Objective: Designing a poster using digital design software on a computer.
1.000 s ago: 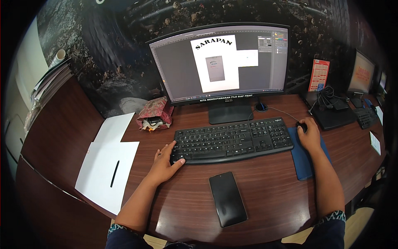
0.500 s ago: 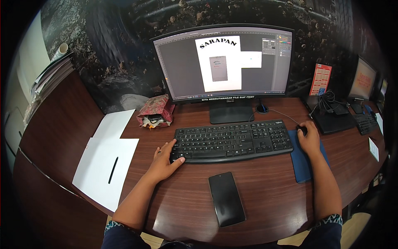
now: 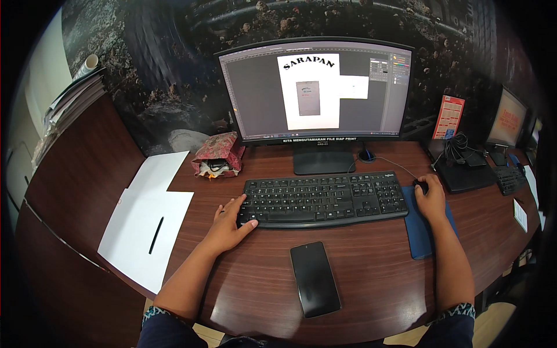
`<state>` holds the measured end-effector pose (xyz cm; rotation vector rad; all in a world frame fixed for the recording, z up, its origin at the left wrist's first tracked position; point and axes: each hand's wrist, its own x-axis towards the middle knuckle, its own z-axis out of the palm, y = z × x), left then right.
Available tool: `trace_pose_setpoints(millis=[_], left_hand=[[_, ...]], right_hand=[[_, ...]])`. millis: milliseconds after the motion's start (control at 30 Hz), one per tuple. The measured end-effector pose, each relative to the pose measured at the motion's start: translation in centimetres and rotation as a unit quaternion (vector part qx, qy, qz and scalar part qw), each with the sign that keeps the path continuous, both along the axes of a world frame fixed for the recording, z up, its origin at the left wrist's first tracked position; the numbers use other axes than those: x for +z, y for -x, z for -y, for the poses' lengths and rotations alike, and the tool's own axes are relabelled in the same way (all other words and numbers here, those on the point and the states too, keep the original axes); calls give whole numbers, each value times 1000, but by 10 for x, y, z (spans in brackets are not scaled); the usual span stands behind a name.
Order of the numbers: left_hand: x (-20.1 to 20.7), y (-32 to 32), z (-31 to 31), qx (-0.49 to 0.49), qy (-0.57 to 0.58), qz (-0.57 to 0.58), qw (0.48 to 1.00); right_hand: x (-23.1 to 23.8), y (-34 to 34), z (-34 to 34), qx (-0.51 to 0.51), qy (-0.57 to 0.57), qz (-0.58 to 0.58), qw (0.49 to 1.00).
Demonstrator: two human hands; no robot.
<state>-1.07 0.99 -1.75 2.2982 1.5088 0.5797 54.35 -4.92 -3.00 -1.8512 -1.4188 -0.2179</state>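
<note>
My left hand (image 3: 229,225) rests at the left end of a black keyboard (image 3: 325,200), its fingers apart and its thumb by the keyboard's lower left corner. At the right, my right hand (image 3: 430,197) is curled over a black corded mouse (image 3: 420,187). The hand covers most of the mouse, which sits at the far end of a blue mouse pad (image 3: 419,232). Behind the keyboard stands a black monitor (image 3: 255,110), lit with a design window: a white page with arched black lettering, a grey photo and a smaller white box.
A dark smartphone (image 3: 316,278) lies in front of the keyboard. To the left, a black pen (image 3: 155,235) lies on white paper sheets (image 3: 130,226). A red patterned pouch (image 3: 219,155) stands beside the monitor. Coiled cables (image 3: 461,148) top a black device (image 3: 464,174) at the right.
The whole view has shifted slightly. Both hands keep their places, the left at the keyboard and the right on the mouse. A small green mark in the on-screen white box now looks dark.
</note>
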Motion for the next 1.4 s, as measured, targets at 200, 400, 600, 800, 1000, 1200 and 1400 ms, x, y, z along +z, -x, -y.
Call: trace_pose_setpoints(millis=[200,400,600,800,1000,1200,1400], left_hand=[[4,-2,0,1,5,-1,1000],[2,-1,-1,0,7,0,1000],[2,1,4,9,8,-6,1000],[-3,-5,-10,0,13,20,1000],[3,9,-10,23,-6,44,999],[1,-3,-9,3,16,34,999],[2,2,-3,8,6,21,1000]], right_hand=[[1,0,-1,-4,7,-3,1000],[3,2,-1,-6,8,-13,1000],[2,4,3,8,0,-15,1000],[-15,-21,2,22,-20,6,1000],[17,14,7,-32,42,171,984],[16,14,21,47,36,176,983],[0,-6,6,16,-33,91,995]])
